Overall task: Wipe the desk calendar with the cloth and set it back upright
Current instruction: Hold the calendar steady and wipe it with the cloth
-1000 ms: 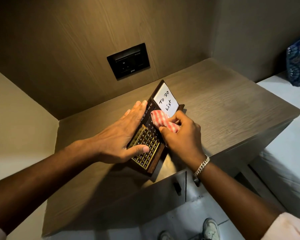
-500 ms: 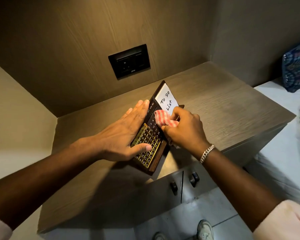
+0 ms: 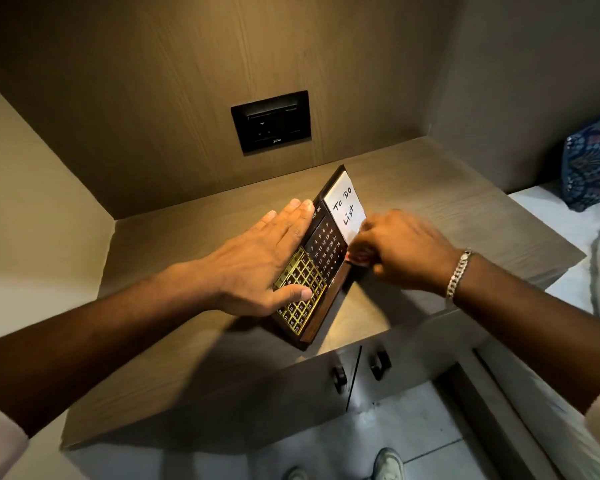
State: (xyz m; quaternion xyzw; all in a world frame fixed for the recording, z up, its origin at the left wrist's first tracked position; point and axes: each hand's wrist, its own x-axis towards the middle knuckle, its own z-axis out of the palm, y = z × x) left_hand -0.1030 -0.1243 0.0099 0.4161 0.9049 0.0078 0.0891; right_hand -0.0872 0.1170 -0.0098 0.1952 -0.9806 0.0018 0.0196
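The dark wooden desk calendar (image 3: 326, 251) lies tilted on the wooden desk (image 3: 447, 209), with a black number grid, a brass grid frame and a white "To Do List" card at its far end. My left hand (image 3: 257, 265) rests flat along its left edge, thumb pressed on the brass frame. At the calendar's right edge my right hand (image 3: 399, 251) is closed on the red-and-white checked cloth (image 3: 357, 256). Only a small blurred bit of cloth shows under the fingers.
A black socket plate (image 3: 271, 121) sits in the wooden back wall. Two cabinet door knobs (image 3: 359, 370) are below the desk front. A bed with a patterned blue pillow (image 3: 593, 161) lies to the right. My shoes show on the tiled floor.
My right hand slid the cloth off the number grid to the calendar's right edge, uncovering the black grid. My left hand stayed pressed on the calendar's left side.
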